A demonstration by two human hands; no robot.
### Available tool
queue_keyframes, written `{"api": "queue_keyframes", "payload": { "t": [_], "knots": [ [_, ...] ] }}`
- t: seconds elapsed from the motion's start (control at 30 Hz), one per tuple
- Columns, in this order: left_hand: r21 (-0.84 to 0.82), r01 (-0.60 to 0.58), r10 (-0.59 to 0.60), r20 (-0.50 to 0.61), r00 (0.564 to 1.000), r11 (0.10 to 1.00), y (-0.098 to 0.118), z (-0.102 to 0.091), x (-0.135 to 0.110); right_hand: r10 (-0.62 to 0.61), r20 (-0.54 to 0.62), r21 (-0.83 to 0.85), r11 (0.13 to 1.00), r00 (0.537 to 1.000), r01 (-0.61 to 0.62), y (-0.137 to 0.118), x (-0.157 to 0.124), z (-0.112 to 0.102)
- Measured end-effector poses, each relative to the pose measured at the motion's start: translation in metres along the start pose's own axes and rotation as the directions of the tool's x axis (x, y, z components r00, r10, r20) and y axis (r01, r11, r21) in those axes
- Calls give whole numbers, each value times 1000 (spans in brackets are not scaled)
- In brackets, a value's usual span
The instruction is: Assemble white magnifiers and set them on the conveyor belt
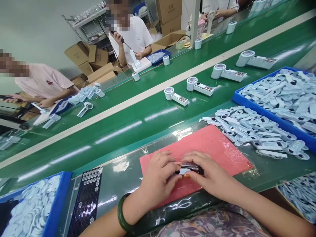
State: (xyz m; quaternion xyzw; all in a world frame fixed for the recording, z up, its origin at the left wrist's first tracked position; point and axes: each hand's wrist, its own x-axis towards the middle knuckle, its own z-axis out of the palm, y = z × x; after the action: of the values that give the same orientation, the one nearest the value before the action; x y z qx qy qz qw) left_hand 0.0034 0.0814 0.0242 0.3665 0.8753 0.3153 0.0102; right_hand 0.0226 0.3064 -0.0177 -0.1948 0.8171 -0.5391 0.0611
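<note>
Here, the left hand [158,173] and the right hand [210,171] are holding opposite ends of a slim, elongated, glossy black-and-pale-blue piece [190,167] (its material is escaping identification), fingers curling over its far side, thumbs resting along its near side. The piece is sitting directly between them, above a flat, pinkish-red rectangular mat [209,143], its long axis running crosswise from hand to hand; neither is lying nearer.

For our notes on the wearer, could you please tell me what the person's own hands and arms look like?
The left hand and right hand are ungloved, with orange-tinted nails showing. The forearms are bare, with no sleeves in view. A smooth, dark green bangle circles the left wrist; the right has none.
</note>
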Motion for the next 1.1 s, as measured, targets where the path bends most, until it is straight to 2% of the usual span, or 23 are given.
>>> {"api": "queue_keyframes", "payload": {
  "t": [0.13,0.27,0.4,0.6,0.7,0.83,0.97,1.1],
  "knots": [
    [58,64,-64,6,998,996,12,4,-15,21,124,-138,990,992,-4,-7,-6,-7],
    [110,99,-95,-40,995,989,20,14,-21,36,192,-159,987,981,-5,-12,-3,-7],
    [171,101,-86,-92,992,980,22,21,-22,32,178,-176,984,984,0,-11,-1,-4],
    [181,109,-113,13,994,977,25,17,-24,-128,144,-197,968,981,155,-2,-12,-1],
    [215,97,-99,-1,995,972,25,19,-25,-178,122,-223,954,976,202,1,-16,3],
    [222,73,-63,-49,997,972,23,24,-23,-180,102,-284,937,978,202,1,-17,9],
    [209,65,-60,-31,998,976,24,23,-22,-181,103,-287,936,978,204,1,-16,10],
    [357,71,-79,8,997,931,26,21,-23,-205,67,-236,948,976,215,4,-18,7]
  ]
}}
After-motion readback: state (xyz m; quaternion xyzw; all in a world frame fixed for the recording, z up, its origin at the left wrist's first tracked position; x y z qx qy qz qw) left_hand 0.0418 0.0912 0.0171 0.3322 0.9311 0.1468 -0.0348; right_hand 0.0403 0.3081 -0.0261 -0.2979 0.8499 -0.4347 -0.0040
